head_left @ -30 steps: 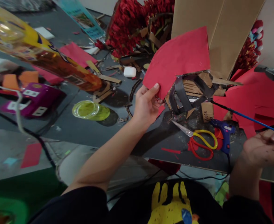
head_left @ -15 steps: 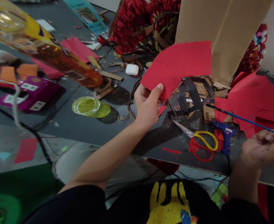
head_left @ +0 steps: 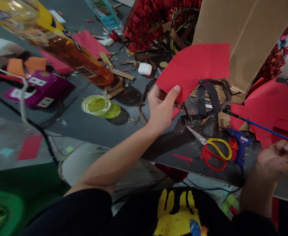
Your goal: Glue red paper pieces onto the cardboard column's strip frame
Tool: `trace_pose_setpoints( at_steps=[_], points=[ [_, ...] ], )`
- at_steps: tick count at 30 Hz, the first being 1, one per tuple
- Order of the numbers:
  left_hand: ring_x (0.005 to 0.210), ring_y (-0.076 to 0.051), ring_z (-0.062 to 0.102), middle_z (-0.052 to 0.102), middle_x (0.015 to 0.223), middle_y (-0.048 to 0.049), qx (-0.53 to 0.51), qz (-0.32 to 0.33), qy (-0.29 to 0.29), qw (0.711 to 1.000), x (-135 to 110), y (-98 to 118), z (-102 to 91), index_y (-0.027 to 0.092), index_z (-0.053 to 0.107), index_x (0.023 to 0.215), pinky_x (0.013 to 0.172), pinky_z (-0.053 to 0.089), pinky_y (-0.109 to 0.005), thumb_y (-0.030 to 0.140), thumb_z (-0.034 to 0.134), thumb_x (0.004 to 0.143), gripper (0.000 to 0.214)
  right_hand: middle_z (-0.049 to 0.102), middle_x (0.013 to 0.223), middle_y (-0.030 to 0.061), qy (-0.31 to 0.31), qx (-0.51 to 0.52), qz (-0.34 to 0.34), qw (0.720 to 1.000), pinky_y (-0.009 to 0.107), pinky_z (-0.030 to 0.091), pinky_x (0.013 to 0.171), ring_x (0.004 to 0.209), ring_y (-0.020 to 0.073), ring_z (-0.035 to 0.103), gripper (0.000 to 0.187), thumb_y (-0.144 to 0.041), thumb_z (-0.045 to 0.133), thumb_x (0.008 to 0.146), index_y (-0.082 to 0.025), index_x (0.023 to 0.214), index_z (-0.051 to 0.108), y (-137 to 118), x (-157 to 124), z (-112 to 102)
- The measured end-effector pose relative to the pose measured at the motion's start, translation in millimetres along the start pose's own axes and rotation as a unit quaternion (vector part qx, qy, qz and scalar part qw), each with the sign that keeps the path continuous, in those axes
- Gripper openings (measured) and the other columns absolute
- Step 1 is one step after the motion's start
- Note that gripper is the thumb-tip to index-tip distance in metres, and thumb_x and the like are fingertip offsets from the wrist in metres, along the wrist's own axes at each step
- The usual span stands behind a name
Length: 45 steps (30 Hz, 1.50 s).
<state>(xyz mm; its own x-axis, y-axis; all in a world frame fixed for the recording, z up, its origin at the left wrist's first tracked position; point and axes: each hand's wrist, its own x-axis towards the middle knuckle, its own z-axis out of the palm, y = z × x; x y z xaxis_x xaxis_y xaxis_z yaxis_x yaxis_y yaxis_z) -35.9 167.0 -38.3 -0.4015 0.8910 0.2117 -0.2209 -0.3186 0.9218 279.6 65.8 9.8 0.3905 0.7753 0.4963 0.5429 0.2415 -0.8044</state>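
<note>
My left hand [head_left: 161,109] pinches the lower corner of a red paper sheet [head_left: 195,67], thumb on top, holding it up over a cardboard form wrapped in black strips [head_left: 207,100]. My right hand [head_left: 280,159] at the right edge is closed on a thin blue-handled brush [head_left: 259,124], whose dark tip reaches toward the cardboard form. Scissors with red and yellow handles [head_left: 214,149] and a blue glue gun [head_left: 239,146] lie on the dark tabletop [head_left: 97,131] between my hands.
A tall cardboard piece [head_left: 234,29] stands behind the paper, beside red paper decorations [head_left: 156,19]. More red sheets [head_left: 269,111] lie at right. A clear lidded dish [head_left: 96,105], a white case [head_left: 145,68], a large orange bottle [head_left: 53,42] and a purple power strip [head_left: 38,91] are at left.
The view has shifted, so everything sits slightly further right. The red sheet has tilted flatter and lower over the cardboard form. My right hand keeps the brush in about the same place.
</note>
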Motion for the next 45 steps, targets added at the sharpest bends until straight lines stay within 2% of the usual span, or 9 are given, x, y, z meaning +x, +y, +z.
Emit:
trace_pose_setpoints(
  at_steps=[5, 10, 16, 22, 28, 32, 35, 39, 45],
  points=[
    [0.037, -0.002, 0.044, 0.053, 0.061, 0.0054, -0.016, 0.008, -0.002, 1.0, 1, -4, -0.8, 0.017, 0.057, 0.085, 0.033, 0.038, -0.014, 0.06, 0.072, 0.067, 0.05, 0.044, 0.077, -0.0035, 0.038, 0.015, -0.053, 0.998, 0.02, 0.026, 0.029, 0.049, 0.0088, 0.038, 0.026, -0.059, 0.043, 0.089, -0.038, 0.104, 0.04, -7, 4, 18],
    [0.038, -0.004, 0.045, 0.059, 0.064, 0.0039, -0.032, 0.012, 0.02, 0.999, 1, 2, 1.1, 0.019, 0.059, 0.086, 0.033, 0.039, -0.017, 0.057, 0.075, 0.065, 0.047, 0.045, 0.075, -0.0059, 0.221, 0.108, -0.13, 0.96, 0.017, 0.021, 0.033, 0.046, 0.0044, 0.034, 0.023, -0.047, 0.058, 0.086, -0.029, 0.086, 0.043, -24, 6, 46],
    [0.041, -0.004, 0.046, 0.06, 0.065, 0.0045, 0.011, 0.037, 0.055, 0.998, 1, 7, -0.6, 0.021, 0.06, 0.084, 0.039, 0.043, -0.018, 0.055, 0.074, 0.066, 0.041, 0.046, 0.059, -0.009, 0.255, 0.126, -0.072, 0.956, 0.018, 0.017, 0.032, 0.044, 0.0057, 0.039, 0.04, -0.049, 0.067, 0.074, -0.025, 0.081, 0.038, -10, 26, 32],
    [0.045, -0.005, 0.046, 0.063, 0.072, 0.0021, 0.079, 0.035, 0.036, 0.996, 2, -1, -4.5, 0.02, 0.061, 0.089, 0.043, 0.045, -0.02, 0.055, 0.07, 0.071, 0.04, 0.059, 0.061, -0.0026, 0.155, 0.092, 0.061, 0.982, 0.018, 0.025, 0.036, 0.046, 0.0071, 0.048, 0.038, -0.045, 0.071, 0.065, -0.019, 0.079, 0.048, 3, 37, 17],
    [0.049, -0.006, 0.049, 0.066, 0.079, -0.0014, 0.12, 0.018, 0.001, 0.993, 6, -14, -6.8, 0.018, 0.064, 0.096, 0.046, 0.047, -0.021, 0.057, 0.07, 0.069, 0.048, 0.067, 0.071, 0.0036, -0.032, -0.005, 0.174, 0.984, 0.018, 0.034, 0.044, 0.058, 0.0109, 0.057, 0.042, -0.051, 0.071, 0.062, -0.017, 0.082, 0.059, 21, 32, 13],
    [0.049, -0.005, 0.049, 0.065, 0.079, -0.0008, 0.12, 0.021, 0.001, 0.993, 8, -19, -7.6, 0.017, 0.064, 0.091, 0.046, 0.047, -0.02, 0.06, 0.069, 0.069, 0.049, 0.067, 0.074, 0.0064, -0.065, -0.08, 0.194, 0.976, 0.023, 0.039, 0.05, 0.061, 0.0142, 0.058, 0.052, -0.064, 0.062, 0.063, -0.016, 0.083, 0.058, 42, 33, 5],
    [0.049, -0.005, 0.048, 0.062, 0.075, -0.0001, 0.125, 0.015, 0.005, 0.992, 10, -24, -7.7, 0.015, 0.063, 0.091, 0.046, 0.046, -0.019, 0.065, 0.069, 0.065, 0.056, 0.067, 0.081, 0.0098, -0.075, -0.174, 0.183, 0.965, 0.034, 0.046, 0.068, 0.074, 0.0192, 0.06, 0.056, -0.066, 0.061, 0.062, -0.015, 0.084, 0.061, 46, 30, -5],
    [0.051, -0.005, 0.049, 0.062, 0.077, -0.0016, 0.134, 0.027, 0.007, 0.991, 13, -31, -7.5, 0.015, 0.064, 0.091, 0.046, 0.047, -0.019, 0.068, 0.067, 0.064, 0.06, 0.062, 0.107, 0.0143, -0.069, -0.295, 0.157, 0.94, 0.041, 0.041, 0.084, 0.095, 0.0251, 0.057, 0.06, -0.066, 0.053, 0.072, -0.017, 0.105, 0.059, 29, -2, -17],
    [0.048, -0.005, 0.045, 0.059, 0.071, -0.0001, 0.136, 0.045, 0.01, 0.99, 16, -37, -7.2, 0.016, 0.062, 0.093, 0.045, 0.043, -0.019, 0.066, 0.064, 0.069, 0.055, 0.062, 0.072, 0.0014, -0.213, -0.345, 0.188, 0.894, 0.028, 0.035, 0.061, 0.066, 0.0184, 0.058, 0.045, -0.064, 0.054, 0.077, -0.024, 0.096, 0.059, 6, -79, -6]
  ],
)
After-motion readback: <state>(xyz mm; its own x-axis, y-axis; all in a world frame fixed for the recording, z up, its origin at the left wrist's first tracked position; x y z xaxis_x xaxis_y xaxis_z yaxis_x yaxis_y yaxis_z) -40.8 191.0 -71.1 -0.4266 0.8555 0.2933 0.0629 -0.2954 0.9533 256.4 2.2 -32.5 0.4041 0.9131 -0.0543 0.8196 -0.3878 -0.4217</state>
